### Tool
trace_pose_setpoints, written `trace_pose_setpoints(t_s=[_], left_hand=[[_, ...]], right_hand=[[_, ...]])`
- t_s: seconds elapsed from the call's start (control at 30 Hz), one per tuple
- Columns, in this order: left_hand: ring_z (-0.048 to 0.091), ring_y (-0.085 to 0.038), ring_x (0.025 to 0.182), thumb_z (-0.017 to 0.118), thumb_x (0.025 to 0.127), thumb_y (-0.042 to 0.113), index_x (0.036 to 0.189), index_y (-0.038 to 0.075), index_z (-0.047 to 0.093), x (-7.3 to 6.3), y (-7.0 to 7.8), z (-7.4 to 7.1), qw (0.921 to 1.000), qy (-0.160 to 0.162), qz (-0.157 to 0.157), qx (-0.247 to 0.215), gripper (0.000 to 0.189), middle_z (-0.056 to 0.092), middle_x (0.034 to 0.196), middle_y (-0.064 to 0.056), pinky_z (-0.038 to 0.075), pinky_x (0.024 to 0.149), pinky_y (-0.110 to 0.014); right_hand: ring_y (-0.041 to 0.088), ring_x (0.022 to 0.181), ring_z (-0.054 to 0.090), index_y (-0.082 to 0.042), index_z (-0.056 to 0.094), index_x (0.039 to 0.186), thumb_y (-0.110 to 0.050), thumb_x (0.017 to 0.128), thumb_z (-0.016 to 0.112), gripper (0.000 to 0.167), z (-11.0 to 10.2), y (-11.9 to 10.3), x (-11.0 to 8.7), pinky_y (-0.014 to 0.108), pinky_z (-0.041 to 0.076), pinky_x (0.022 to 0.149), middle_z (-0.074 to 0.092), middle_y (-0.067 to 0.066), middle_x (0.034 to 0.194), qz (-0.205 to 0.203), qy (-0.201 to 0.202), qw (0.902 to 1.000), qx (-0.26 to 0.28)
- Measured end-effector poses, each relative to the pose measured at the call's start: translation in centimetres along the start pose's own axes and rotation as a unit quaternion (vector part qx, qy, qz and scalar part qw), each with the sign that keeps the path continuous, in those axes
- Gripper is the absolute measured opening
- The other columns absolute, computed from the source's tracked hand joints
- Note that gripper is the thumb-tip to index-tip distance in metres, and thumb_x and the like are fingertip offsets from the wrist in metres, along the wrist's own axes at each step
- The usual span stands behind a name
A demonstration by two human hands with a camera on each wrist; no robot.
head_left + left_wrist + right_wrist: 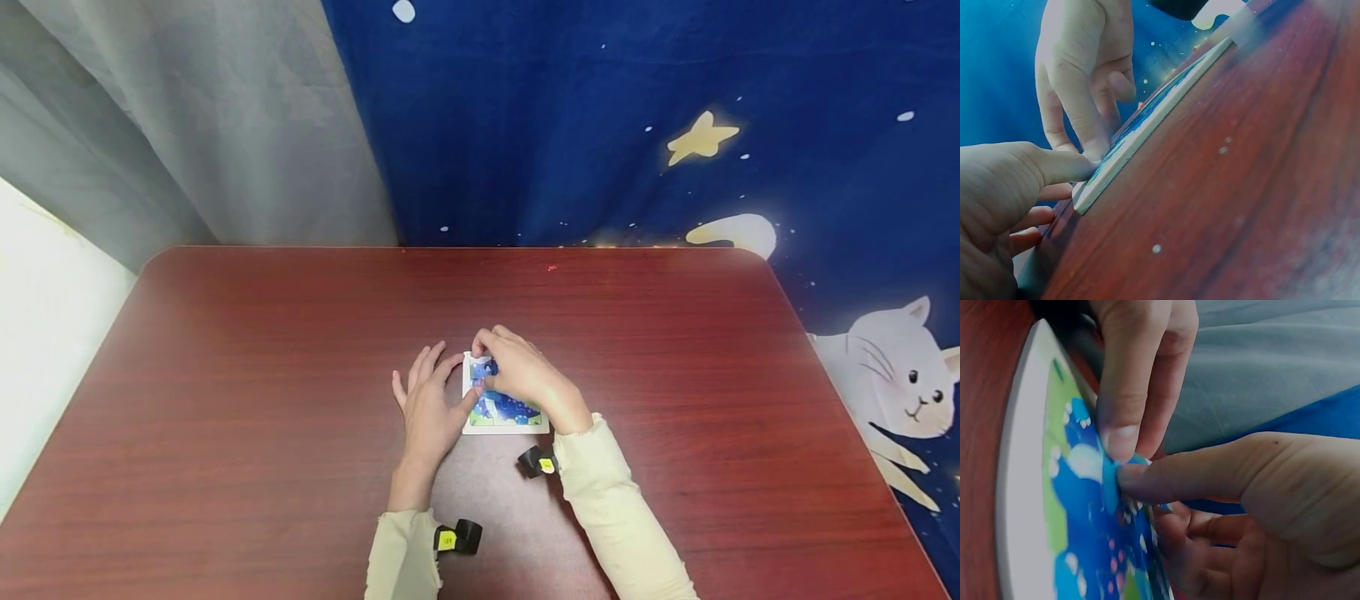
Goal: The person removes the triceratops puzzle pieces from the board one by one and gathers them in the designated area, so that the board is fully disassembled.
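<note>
A picture puzzle [508, 408] in blue and green lies on the table within a white frame [504, 430]. My left hand [431, 412] is at its left side, fingers spread beyond the edge and the thumb pressing on the picture. From the right, my right hand [525, 372] reaches over the upper part with curled fingers. Its thumb and fingers pinch a light blue puzzle piece [1110, 487] near the upper left corner, beside the left thumb. In the left wrist view the frame appears edge-on, with both thumbs meeting at its near end.
The reddish-brown wooden table [285, 333] spreads around the puzzle. Behind it hang a grey curtain [247, 108] and a blue curtain [525, 117] with stars and a cat. Black wrist cameras sit on both wrists, close over the tabletop.
</note>
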State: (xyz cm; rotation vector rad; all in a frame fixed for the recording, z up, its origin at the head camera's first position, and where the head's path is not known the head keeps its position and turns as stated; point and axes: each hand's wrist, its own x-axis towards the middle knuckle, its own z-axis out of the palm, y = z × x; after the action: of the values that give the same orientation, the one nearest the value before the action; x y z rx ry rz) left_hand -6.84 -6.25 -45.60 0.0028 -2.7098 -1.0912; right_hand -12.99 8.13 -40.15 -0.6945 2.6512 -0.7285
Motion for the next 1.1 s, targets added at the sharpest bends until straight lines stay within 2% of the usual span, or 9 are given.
trace_pose_setpoints(t_s=[0.27,0.43,0.53,0.63,0.83,1.1], left_hand=[[0.029,-0.027,0.133,0.078,0.074,0.022,0.117,0.01,0.064,-0.1,0.0,0.0,1.0,0.002,-0.002,-0.003,0.048,0.045,0.138,-0.009,-0.002,0.103,-0.061],[0.029,-0.027,0.133,0.078,0.073,0.022,0.117,0.009,0.064,-0.1,-0.1,-0.1,1.0,0.003,-0.002,-0.001,0.047,0.046,0.138,-0.009,-0.001,0.103,-0.06],[0.03,-0.027,0.132,0.078,0.073,0.022,0.116,0.009,0.065,-0.1,-0.1,-0.1,1.0,0.003,-0.003,-0.003,0.047,0.046,0.138,-0.009,-0.001,0.103,-0.061],[0.03,-0.027,0.132,0.078,0.073,0.023,0.116,0.01,0.065,-0.1,0.0,-0.1,1.0,0.003,-0.002,-0.005,0.047,0.046,0.137,-0.009,-0.001,0.103,-0.061],[0.03,-0.026,0.133,0.078,0.073,0.023,0.116,0.011,0.065,-0.1,0.1,-0.2,1.0,0.003,-0.005,-0.003,0.047,0.046,0.138,-0.008,-0.001,0.103,-0.06],[0.029,-0.026,0.133,0.078,0.073,0.023,0.116,0.011,0.064,-0.1,-0.2,-0.1,0.9999,0.006,-0.002,-0.011,0.047,0.046,0.138,-0.007,-0.002,0.103,-0.059]], right_hand=[[0.015,0.088,0.053,-0.009,0.062,0.107,-0.004,0.078,0.073,0.032,0.2,0.8,-0.4,0.029,0.045,0.081,0.056,0.0,0.096,-0.028,0.029,0.9991,0.012],[0.012,0.09,0.056,-0.011,0.066,0.107,-0.009,0.077,0.074,0.031,0.3,1.0,-0.2,0.028,0.046,0.084,0.059,-0.002,0.1,-0.077,0.043,0.9954,-0.037],[0.013,0.092,0.056,-0.01,0.067,0.107,-0.013,0.077,0.074,0.031,0.1,1.1,-0.3,0.03,0.046,0.085,0.06,-0.001,0.101,-0.09,0.057,0.9918,-0.071],[0.016,0.09,0.057,-0.007,0.066,0.109,-0.012,0.076,0.074,0.034,-0.7,1.7,-0.7,0.032,0.047,0.083,0.061,0.002,0.1,-0.083,0.084,0.9905,-0.07],[0.02,0.082,0.058,-0.004,0.064,0.105,-0.005,0.071,0.076,0.036,-2.4,3.9,-2.5,0.031,0.049,0.075,0.06,0.004,0.095,-0.061,0.149,0.9869,-0.016],[0.021,0.084,0.054,-0.009,0.066,0.102,-0.005,0.07,0.077,0.034,-3.8,6.7,-4.9,0.035,0.047,0.074,0.059,0.001,0.093,-0.035,0.164,0.9858,-0.015]])
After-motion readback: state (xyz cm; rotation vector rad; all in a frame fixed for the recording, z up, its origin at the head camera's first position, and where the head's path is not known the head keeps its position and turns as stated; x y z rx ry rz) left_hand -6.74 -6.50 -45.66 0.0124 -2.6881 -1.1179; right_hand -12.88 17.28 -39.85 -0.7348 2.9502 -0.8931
